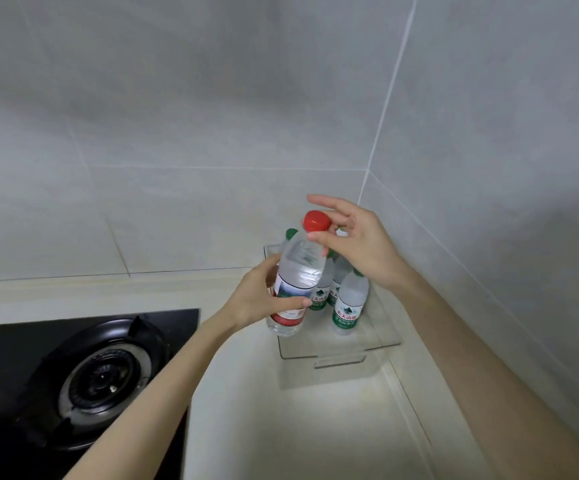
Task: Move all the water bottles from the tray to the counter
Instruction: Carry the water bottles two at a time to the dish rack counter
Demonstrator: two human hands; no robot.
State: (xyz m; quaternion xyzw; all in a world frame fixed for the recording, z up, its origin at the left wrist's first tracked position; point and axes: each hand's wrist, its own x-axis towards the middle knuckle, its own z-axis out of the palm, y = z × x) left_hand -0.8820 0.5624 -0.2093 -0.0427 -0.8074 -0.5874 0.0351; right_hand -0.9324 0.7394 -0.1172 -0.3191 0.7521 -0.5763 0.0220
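Head: tray (379, 341) holds green-capped bottles (347, 306); red-capped bottle (300, 271) held.

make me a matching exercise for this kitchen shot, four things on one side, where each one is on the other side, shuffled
Things
1. red-capped bottle
2. green-capped bottle
3. clear tray
4. gas burner

Places
A. on the counter, in the wall corner
B. held by the left hand and the right hand
C. in the black hob, at the left
D. standing in the clear tray

Pairs: 1-B, 2-D, 3-A, 4-C
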